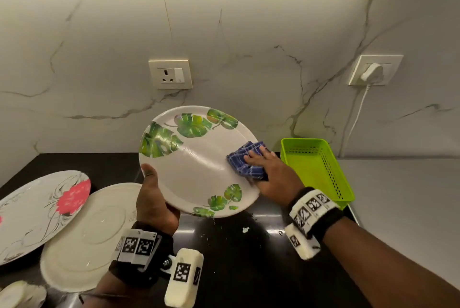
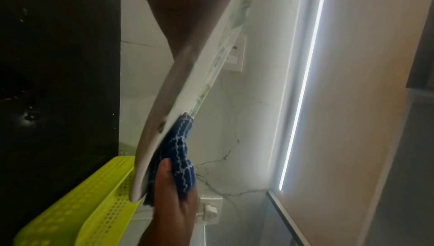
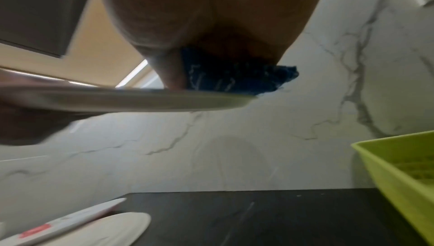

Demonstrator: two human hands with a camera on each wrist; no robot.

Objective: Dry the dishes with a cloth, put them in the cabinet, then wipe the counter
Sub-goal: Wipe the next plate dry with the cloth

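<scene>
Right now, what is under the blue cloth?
The blue checked cloth lies on the round white leaf-print plate, pressed by the right hand. The plate surface beneath it is covered, so wetness there cannot be seen.

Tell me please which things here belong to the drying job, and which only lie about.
Belong to the job:
- leaf plate, gripped by the left hand
- blue cloth, pressed on it by the right hand
- flower plate and plain plate, waiting on the counter

Just lying about:
- green basket
- wall socket
- white plug
</scene>
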